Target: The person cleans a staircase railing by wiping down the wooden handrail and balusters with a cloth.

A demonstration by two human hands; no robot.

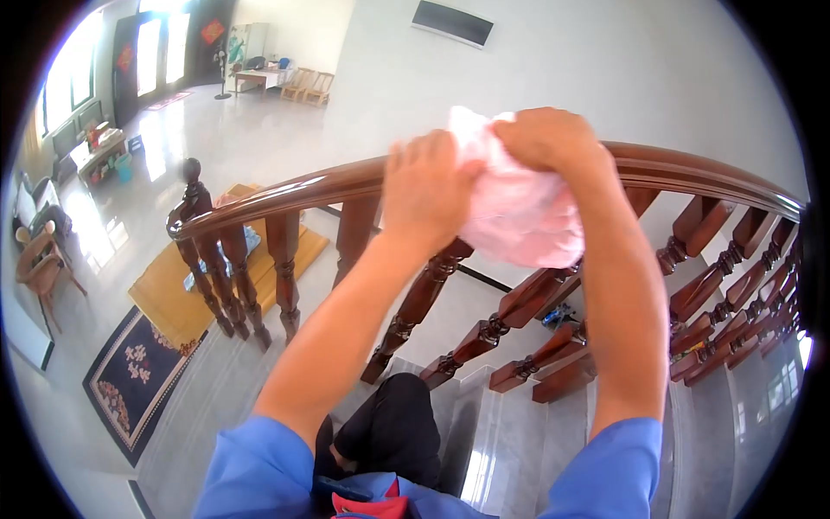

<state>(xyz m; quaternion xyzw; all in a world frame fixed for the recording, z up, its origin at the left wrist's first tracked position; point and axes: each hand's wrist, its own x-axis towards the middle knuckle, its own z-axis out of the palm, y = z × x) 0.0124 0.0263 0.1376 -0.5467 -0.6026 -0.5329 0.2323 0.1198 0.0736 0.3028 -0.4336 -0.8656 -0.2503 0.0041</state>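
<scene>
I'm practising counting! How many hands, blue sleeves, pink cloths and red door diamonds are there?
Hands (left hand, right hand): 2
Blue sleeves: 2
Pink cloth: 1
Red door diamonds: 2
Total: 7

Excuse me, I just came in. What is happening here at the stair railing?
A person with blue sleeves has both hands at a pink cloth. The right hand grips its upper part; the left hand is at its left edge, partly blurred. The cloth appears in front of the brown handrail, but whether it touches the wood is unclear.
</scene>
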